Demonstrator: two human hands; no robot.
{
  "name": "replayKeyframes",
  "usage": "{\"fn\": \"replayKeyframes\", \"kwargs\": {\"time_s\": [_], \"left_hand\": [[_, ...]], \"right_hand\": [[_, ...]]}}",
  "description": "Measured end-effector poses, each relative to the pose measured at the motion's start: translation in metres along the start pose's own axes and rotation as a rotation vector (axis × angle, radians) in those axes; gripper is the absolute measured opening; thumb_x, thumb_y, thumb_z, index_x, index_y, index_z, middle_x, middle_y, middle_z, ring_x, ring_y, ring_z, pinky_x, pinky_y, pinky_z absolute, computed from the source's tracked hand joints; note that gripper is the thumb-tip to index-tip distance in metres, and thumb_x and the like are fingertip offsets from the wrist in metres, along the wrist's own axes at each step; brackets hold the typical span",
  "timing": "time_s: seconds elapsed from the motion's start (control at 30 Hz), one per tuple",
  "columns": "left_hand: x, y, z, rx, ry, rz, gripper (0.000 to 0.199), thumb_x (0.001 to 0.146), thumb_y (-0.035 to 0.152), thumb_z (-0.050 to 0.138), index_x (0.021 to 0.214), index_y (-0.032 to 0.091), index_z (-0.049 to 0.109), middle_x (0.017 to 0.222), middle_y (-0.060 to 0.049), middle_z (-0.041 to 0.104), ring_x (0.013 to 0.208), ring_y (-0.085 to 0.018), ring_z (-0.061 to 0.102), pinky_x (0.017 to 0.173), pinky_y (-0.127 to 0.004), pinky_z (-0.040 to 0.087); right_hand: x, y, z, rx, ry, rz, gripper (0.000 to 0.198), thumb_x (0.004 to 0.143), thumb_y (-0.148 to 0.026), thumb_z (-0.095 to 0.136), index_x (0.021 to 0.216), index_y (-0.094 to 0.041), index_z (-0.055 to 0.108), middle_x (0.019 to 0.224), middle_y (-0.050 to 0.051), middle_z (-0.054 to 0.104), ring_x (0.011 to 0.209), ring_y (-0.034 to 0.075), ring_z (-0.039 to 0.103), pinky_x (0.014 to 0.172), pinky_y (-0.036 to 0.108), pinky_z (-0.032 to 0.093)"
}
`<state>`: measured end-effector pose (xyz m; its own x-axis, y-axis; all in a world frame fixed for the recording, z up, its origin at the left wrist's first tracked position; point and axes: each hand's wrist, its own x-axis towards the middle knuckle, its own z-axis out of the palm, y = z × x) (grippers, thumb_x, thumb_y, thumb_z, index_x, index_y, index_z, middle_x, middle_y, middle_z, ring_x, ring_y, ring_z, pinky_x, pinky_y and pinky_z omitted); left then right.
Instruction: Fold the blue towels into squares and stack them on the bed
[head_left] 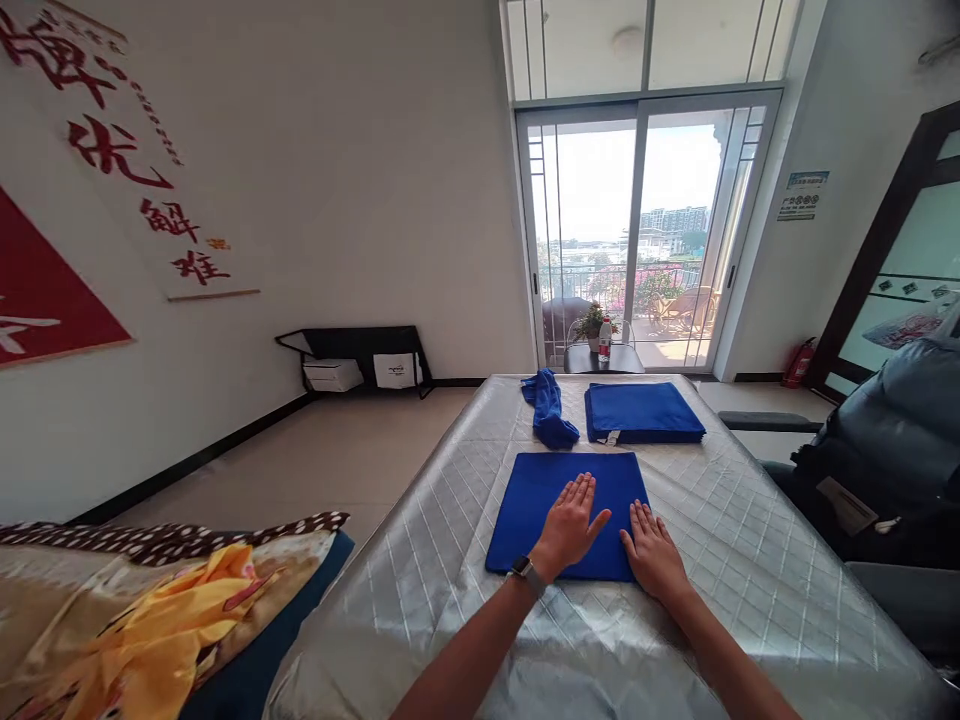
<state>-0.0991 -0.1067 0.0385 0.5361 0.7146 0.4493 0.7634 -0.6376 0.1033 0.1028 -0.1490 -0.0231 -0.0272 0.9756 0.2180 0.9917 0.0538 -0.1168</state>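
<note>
A flat blue cloth (536, 500), roughly rectangular, lies on the silver quilted mattress (420, 580) in front of me. My left hand (571, 525), with a watch (523, 567) on its wrist, rests flat on the cloth with fingers straight and thumb out. At the cloth's right edge lies my right hand (654, 550), palm down with fingers extended. Beyond them sits a neat stack of folded blue cloths (645, 410) with a small white tag showing. To the left of the stack is a crumpled blue cloth (551, 410).
A yellow cloth (180, 620) lies on patterned bedding at lower left. A dark chair (900, 450) with a jacket-like bundle stands at right. Past the mattress, a small table (600, 358) holds a plant and bottle. A black rack (360, 350) is by the wall.
</note>
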Motion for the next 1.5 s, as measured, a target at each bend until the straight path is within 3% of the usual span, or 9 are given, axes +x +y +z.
{"fn": "replayKeyframes", "kwargs": {"time_s": [0.1,0.2,0.4,0.77,1.07,1.33,1.5], "left_hand": [[0.020,0.064,0.032,-0.104,-0.076,0.105,0.064,0.105,0.051,0.023,0.155,0.011,0.033,0.160,-0.013,0.035,0.151,-0.021,0.024,0.122,-0.040,0.029],[0.025,0.087,0.054,-0.166,-0.133,0.030,0.062,0.105,0.049,0.021,0.155,0.013,0.033,0.160,-0.014,0.036,0.150,-0.023,0.026,0.120,-0.046,0.032],[0.014,0.076,0.050,-0.193,-0.206,-0.033,0.073,0.103,0.058,0.015,0.158,0.011,0.023,0.162,-0.013,0.031,0.152,-0.023,0.020,0.124,-0.045,0.024],[0.013,0.077,0.044,-0.218,-0.280,-0.041,0.075,0.102,0.059,0.009,0.160,0.011,0.014,0.164,-0.012,0.025,0.153,-0.023,0.015,0.126,-0.046,0.019],[0.012,0.075,0.042,-0.291,-0.272,-0.061,0.079,0.101,0.062,0.006,0.159,0.010,0.018,0.164,-0.011,0.026,0.153,-0.022,0.015,0.126,-0.042,0.016],[0.009,0.076,0.036,-0.291,-0.276,-0.079,0.081,0.100,0.063,0.007,0.159,0.010,0.020,0.165,-0.011,0.025,0.154,-0.023,0.013,0.127,-0.043,0.015],[0.005,0.074,0.032,-0.280,-0.271,-0.082,0.082,0.100,0.063,0.006,0.159,0.008,0.022,0.164,-0.012,0.024,0.154,-0.024,0.013,0.126,-0.044,0.015]], "right_hand": [[-0.003,0.007,0.015,-0.051,0.060,-0.092,0.063,0.096,-0.034,0.033,0.156,-0.013,0.031,0.162,0.010,0.030,0.151,0.025,0.024,0.123,0.048,0.024],[-0.004,0.012,0.021,-0.083,0.104,-0.154,0.067,0.092,-0.031,0.041,0.156,-0.014,0.032,0.161,0.010,0.033,0.150,0.027,0.027,0.123,0.047,0.023],[-0.008,0.005,0.016,-0.086,0.124,-0.109,0.071,0.092,-0.023,0.039,0.159,-0.013,0.019,0.164,0.010,0.025,0.152,0.025,0.018,0.125,0.045,0.018],[-0.008,0.003,0.006,-0.005,0.024,-0.089,0.071,0.093,-0.024,0.035,0.160,-0.014,0.013,0.165,0.006,0.015,0.154,0.024,0.009,0.126,0.047,0.013],[-0.007,0.001,0.002,-0.044,0.007,-0.070,0.065,0.093,-0.024,0.034,0.157,-0.011,0.027,0.165,0.009,0.020,0.153,0.023,0.013,0.125,0.044,0.015],[-0.008,0.004,0.007,-0.058,0.035,-0.082,0.065,0.093,-0.025,0.033,0.157,-0.014,0.028,0.165,0.008,0.022,0.154,0.023,0.012,0.125,0.045,0.016],[-0.007,0.003,0.004,-0.097,0.014,-0.055,0.062,0.094,-0.022,0.029,0.156,-0.013,0.032,0.164,0.008,0.025,0.152,0.022,0.020,0.124,0.042,0.020]]}}
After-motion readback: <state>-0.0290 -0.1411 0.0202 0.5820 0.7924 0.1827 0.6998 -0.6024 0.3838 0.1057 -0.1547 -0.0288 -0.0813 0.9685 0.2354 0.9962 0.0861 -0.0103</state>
